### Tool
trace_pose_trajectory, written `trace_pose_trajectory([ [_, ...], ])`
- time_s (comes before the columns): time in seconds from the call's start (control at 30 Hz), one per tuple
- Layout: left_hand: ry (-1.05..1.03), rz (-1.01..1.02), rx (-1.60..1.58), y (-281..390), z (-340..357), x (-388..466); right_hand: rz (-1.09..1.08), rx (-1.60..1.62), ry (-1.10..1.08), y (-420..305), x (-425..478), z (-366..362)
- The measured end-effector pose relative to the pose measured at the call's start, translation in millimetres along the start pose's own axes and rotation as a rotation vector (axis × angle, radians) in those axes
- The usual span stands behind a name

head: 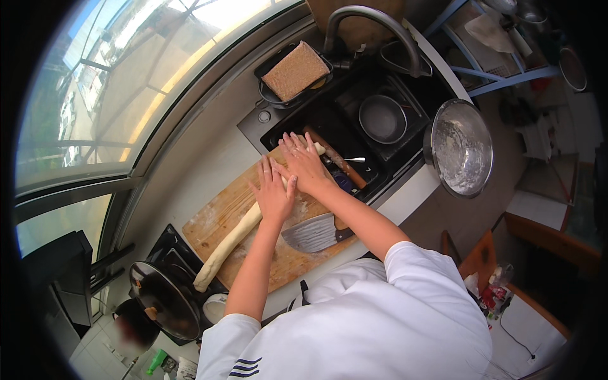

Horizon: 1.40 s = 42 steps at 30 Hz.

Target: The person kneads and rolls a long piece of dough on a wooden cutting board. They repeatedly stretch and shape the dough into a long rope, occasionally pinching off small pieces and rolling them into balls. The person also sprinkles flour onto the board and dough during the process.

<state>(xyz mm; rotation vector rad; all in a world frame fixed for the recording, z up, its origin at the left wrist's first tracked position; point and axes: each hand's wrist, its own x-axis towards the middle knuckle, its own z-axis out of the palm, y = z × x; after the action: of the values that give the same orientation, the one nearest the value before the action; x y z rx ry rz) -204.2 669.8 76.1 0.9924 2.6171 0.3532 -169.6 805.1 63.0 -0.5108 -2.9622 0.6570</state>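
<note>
A long rope of dough (232, 241) lies lengthwise across a floured wooden board (211, 216). Its near-left end hangs past the board's edge, and its other end (320, 148) shows beyond my right hand. My left hand (274, 194) rests flat over the middle of the rope, fingers spread. Just up and to the right, my right hand (304, 164) lies palm down over the far part, fingers apart. The two hands touch or overlap near the thumbs, and they hide the dough beneath. A cleaver (311, 233) with a dark handle lies on the board beside my right forearm.
A rolling pin (336, 159) lies across the black sink (349, 135), which also holds a round pan (382, 118). A floury metal bowl (460, 147) stands at the counter's right. A glass-lidded pan (166, 301) is at lower left. The faucet (375, 14) arches behind.
</note>
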Motion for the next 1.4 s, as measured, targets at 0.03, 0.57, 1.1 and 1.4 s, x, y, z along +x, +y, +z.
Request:
trace_pose_trajectory([
  [0.03, 0.043, -0.017, 0.007, -11, -2, 13, 0.016, -0.004, 0.036, -5, 17, 4],
  [0.57, 0.057, 0.073, 0.038, 17, 22, -42, -0.037, -0.075, 0.064, 10, -51, 5],
  [1.1, -0.012, -0.074, 0.143, -72, -6, -143, -0.080, -0.147, 0.085, 10, -94, 3],
  [1.4, 0.020, -0.196, -0.043, -117, -21, -68, -0.155, -0.359, 0.170, -50, 28, 21],
])
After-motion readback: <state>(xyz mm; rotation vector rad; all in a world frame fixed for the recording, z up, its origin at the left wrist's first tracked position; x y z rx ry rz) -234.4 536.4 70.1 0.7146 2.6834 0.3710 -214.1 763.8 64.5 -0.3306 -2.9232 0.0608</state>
